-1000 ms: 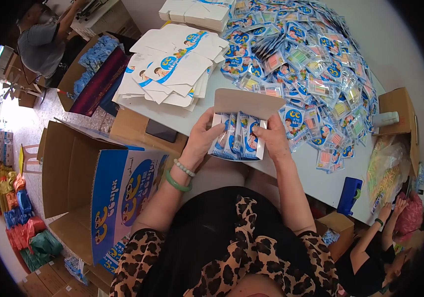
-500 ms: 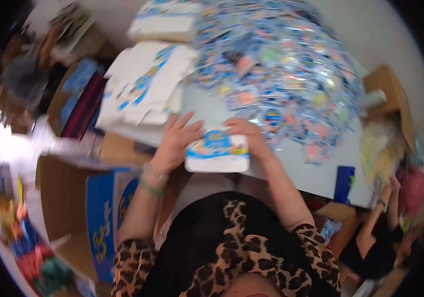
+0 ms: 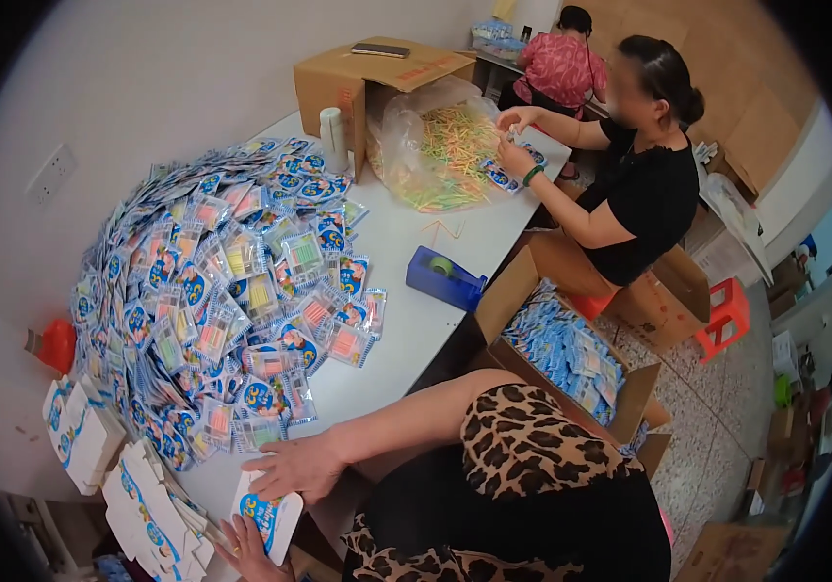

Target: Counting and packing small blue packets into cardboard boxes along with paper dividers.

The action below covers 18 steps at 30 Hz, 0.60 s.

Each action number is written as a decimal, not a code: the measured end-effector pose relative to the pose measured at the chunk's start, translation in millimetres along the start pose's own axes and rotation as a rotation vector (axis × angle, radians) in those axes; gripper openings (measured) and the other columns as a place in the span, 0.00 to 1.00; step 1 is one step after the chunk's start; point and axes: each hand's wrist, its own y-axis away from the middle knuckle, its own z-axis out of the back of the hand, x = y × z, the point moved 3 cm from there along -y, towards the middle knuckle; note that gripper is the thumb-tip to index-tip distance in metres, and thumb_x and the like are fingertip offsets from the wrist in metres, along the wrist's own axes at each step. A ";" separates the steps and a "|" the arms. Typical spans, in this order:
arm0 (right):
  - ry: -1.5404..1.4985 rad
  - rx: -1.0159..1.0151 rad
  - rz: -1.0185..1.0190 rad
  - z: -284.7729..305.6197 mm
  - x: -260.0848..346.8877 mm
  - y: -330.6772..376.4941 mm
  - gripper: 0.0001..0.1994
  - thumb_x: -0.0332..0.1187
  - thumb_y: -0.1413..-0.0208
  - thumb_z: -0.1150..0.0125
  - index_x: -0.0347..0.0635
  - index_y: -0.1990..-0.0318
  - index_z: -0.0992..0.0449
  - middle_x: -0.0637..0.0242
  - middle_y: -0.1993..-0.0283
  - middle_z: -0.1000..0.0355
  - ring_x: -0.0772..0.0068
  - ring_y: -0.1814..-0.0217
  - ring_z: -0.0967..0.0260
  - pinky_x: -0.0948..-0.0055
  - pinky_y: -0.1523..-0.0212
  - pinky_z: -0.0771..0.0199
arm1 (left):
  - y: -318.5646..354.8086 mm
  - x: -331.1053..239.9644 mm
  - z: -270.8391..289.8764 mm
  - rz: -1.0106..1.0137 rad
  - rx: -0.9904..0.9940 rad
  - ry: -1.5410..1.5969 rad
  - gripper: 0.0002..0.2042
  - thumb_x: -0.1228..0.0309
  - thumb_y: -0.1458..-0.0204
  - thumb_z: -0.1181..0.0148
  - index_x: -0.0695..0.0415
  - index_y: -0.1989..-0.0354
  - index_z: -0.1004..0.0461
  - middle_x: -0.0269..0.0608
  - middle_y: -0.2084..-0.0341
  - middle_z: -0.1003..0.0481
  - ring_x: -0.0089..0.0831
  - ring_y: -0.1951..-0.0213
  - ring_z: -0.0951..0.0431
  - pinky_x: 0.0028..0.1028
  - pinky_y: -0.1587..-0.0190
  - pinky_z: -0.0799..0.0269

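A small white box (image 3: 281, 529) with blue printing lies at the table's near edge, between my two hands. My left hand (image 3: 250, 554) grips its lower left side, fingers along the edge. Over its upper right side, my right hand (image 3: 304, 468) rests with the thumb and fingers bent round it. Just left of the box are stacked flat white cartons (image 3: 149, 514) with the same kind of blue print. Beyond my right hand spreads a large heap of small clear-and-blue packets (image 3: 231, 291) holding coloured sticks.
A blue tape dispenser (image 3: 445, 278) stands near the table's right edge. Past it, a clear bag of coloured sticks (image 3: 455, 145) spills from a cardboard box (image 3: 338, 87). A co-worker (image 3: 639, 165) handles packets there. An open carton of packets (image 3: 566, 354) sits beside the table.
The view has swung to the right, bringing the co-worker and the carton of packets into fuller sight. The white box stays between my hands, now lower left in the picture.
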 end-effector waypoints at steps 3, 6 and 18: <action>0.015 -0.004 0.042 -6.5 -7.3 4.3 0.24 0.35 0.47 0.41 0.44 0.42 0.35 0.62 0.35 0.41 0.48 0.26 0.57 0.39 0.33 0.56 | 3.3 -3.6 0.4 -0.144 0.032 -0.009 0.32 0.78 0.59 0.42 0.61 0.39 0.35 0.56 0.39 0.37 0.57 0.36 0.42 0.49 0.34 0.48; 0.077 -0.051 0.092 -25.0 -22.9 -0.9 0.21 0.37 0.47 0.42 0.45 0.45 0.33 0.64 0.36 0.40 0.49 0.27 0.56 0.39 0.33 0.57 | 10.7 7.3 -15.4 -0.195 0.026 0.213 0.35 0.71 0.62 0.36 0.59 0.39 0.34 0.54 0.37 0.38 0.56 0.33 0.48 0.54 0.32 0.61; 0.087 0.001 0.316 -35.4 -14.4 -14.1 0.25 0.31 0.52 0.44 0.30 0.45 0.35 0.39 0.34 0.46 0.44 0.27 0.54 0.44 0.29 0.59 | 23.1 -30.9 -13.5 -0.008 -0.094 -0.033 0.28 0.63 0.54 0.37 0.66 0.45 0.32 0.56 0.43 0.33 0.57 0.37 0.40 0.51 0.37 0.47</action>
